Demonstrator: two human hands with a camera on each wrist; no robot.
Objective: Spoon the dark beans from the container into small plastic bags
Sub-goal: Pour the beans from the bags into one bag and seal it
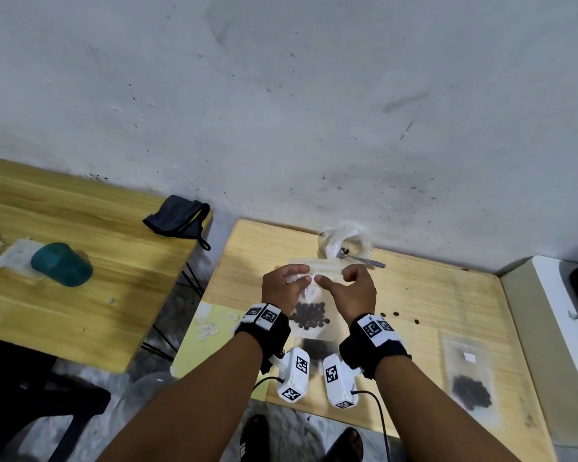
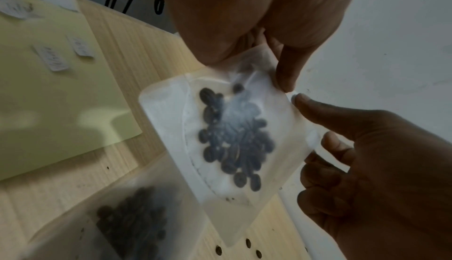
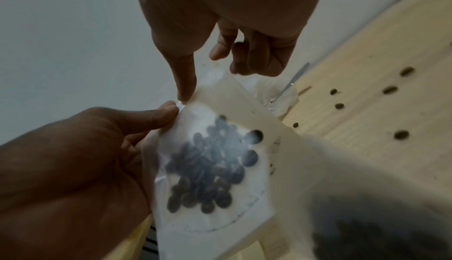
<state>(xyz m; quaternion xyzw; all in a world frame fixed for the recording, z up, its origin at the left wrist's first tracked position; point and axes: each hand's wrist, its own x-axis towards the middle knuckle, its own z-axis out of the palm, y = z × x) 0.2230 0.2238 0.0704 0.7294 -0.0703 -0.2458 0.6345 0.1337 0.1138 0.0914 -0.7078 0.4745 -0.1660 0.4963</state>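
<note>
A small clear plastic bag (image 1: 309, 313) with dark beans (image 2: 234, 140) in its lower half hangs just above the wooden table (image 1: 431, 295). My left hand (image 1: 299, 278) pinches its top edge on the left, and my right hand (image 1: 331, 278) pinches the same edge on the right, thumbs almost touching. The wrist views show the bag (image 3: 210, 167) from below. The metal spoon (image 1: 364, 260) lies at the back, its bowl in a crumpled clear bag (image 1: 342, 243). Another bag of beans (image 1: 317, 348) lies under my wrists.
A filled flat bag (image 1: 471, 388) lies at the table's right front. Loose beans (image 1: 396, 314) are scattered right of my hands. A pale yellow sheet (image 1: 214, 348) with small white labels lies at the left. The neighbouring table holds a teal cup (image 1: 61, 265) and a dark cloth (image 1: 177, 216).
</note>
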